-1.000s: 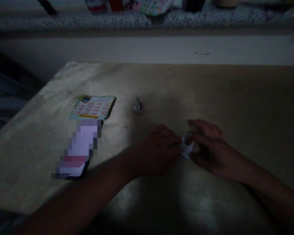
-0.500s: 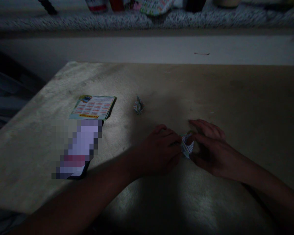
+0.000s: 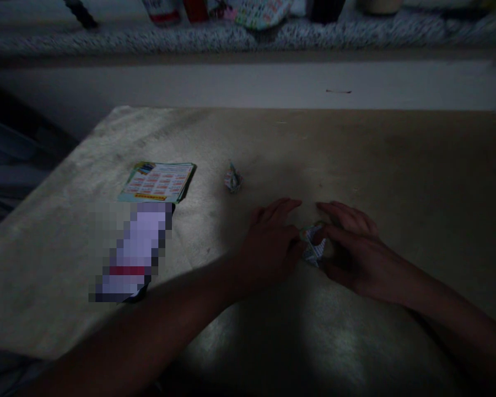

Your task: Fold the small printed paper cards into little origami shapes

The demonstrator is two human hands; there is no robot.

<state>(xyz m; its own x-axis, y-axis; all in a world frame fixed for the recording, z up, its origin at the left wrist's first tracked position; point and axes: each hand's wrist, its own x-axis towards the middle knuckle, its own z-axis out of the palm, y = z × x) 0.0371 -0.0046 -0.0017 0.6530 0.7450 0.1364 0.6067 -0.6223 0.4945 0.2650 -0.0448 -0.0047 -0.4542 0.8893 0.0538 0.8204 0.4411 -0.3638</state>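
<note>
A small folded paper piece (image 3: 314, 251), printed and open on top like a little box, lies between my hands in the head view. My right hand (image 3: 357, 259) grips its right side, one fingertip inside the opening and the thumb at the near edge. At the left side, my left hand (image 3: 273, 245) pinches the paper between thumb and index finger, while its other fingers stretch forward. The exact fingertip contact is dark and partly hidden. Farther off stands a similar folded paper figure (image 3: 233, 180) with a pointed tip.
To the left lies a stack of printed cards (image 3: 159, 182), with a phone (image 3: 136, 248), blurred by pixels, just nearer. The pale table (image 3: 397, 154) meets a wall below a speckled stone ledge (image 3: 119, 38), which carries several containers and a patterned bag (image 3: 262, 12).
My left hand has lifted and stretched its outer fingers forward, showing more of the folded paper's left side. My right hand keeps nearly the same place and hold.
</note>
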